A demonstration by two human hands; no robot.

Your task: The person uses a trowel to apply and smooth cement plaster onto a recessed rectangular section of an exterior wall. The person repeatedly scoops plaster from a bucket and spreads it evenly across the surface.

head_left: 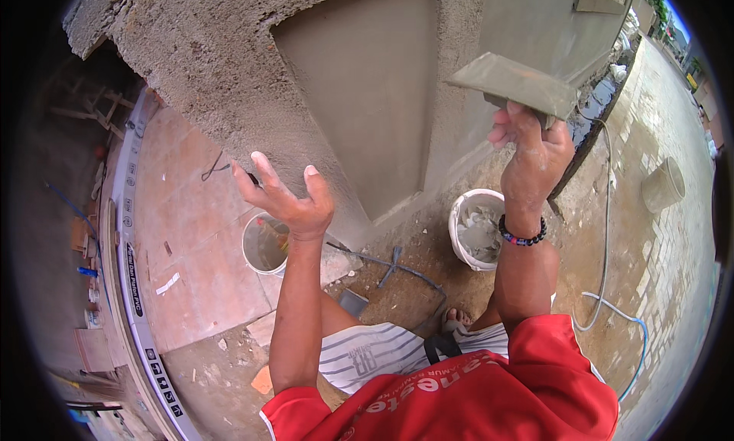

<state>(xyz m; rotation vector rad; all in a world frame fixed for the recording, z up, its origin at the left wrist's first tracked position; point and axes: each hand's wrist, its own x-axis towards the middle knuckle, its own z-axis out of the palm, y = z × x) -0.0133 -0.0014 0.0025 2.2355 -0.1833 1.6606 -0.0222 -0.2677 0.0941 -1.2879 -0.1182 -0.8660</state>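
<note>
My right hand (535, 147) grips a flat rectangular plastering trowel (527, 85) from behind, its grey blade tilted and raised beside the wall at the right. Fingers spread and holding nothing, my left hand (290, 204) is lifted in front of the rough cement wall (202, 59). Between the two hands is a smooth grey recessed panel (367, 82) set in that wall. A white bucket (455, 238) with grey plaster inside stands below my right hand. Under my left hand sits another pale bucket (265, 269); its contents are partly hidden by my wrist.
Pinkish tiles (191, 235) cover the floor at the left, bounded by a long printed strip (126, 235). A dark cross-shaped cable or rod (390, 269) lies on the ground near my legs. A hose (609, 181) runs along the right, near a tipped grey bucket (664, 186).
</note>
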